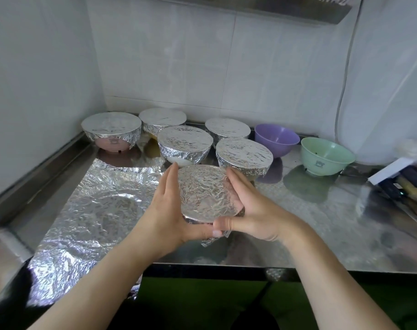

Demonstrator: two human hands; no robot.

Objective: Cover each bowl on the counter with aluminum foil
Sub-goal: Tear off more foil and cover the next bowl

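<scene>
A foil-covered bowl (203, 195) sits in front of me, cupped between both hands. My left hand (171, 210) presses its left side with straight fingers, thumb along the near rim. My right hand (252, 210) wraps the right side, fingers curved round the foil edge, thumb at the near rim. Several other foil-covered bowls (184, 142) stand behind, toward the back wall. A purple bowl (276, 139) and a green bowl (326, 156) stand uncovered at the right. A large crinkled foil sheet (95, 210) lies flat on the steel counter (321, 222) at the left.
Tiled walls close in the back and left of the counter. Dark boxes and a white package (397, 179) lie at the far right edge. The counter's front edge runs just below my wrists.
</scene>
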